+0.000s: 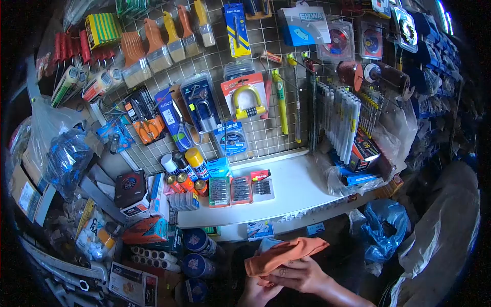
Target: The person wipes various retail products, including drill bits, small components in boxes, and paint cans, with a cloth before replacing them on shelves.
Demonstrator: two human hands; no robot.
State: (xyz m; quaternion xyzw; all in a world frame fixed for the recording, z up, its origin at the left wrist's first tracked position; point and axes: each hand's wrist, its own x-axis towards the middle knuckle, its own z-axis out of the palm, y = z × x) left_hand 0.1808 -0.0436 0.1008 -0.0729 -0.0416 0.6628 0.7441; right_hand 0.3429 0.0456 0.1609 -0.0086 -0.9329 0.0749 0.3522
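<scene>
Both hands are together at the bottom of the view, in front of a white shelf. An orange cloth (286,256) is bunched up between them, with its loose corner pointing right. My right hand (299,276) lies over the cloth from the right, fingers curled round it. Below it, my left hand (260,292) is closed on the cloth's underside, its fingertips hidden by the folds. A pale blue piece (269,244) shows at the cloth's upper edge; I cannot tell whether it is part of what I hold.
On the white shelf (286,179) stand spray cans (195,159) and packs of bits (241,190). A wire rack behind holds paint brushes (158,51), scissors (148,128) and a yellow padlock (249,102). A blue plastic bag (384,225) lies at right, blue tins (198,265) at lower left.
</scene>
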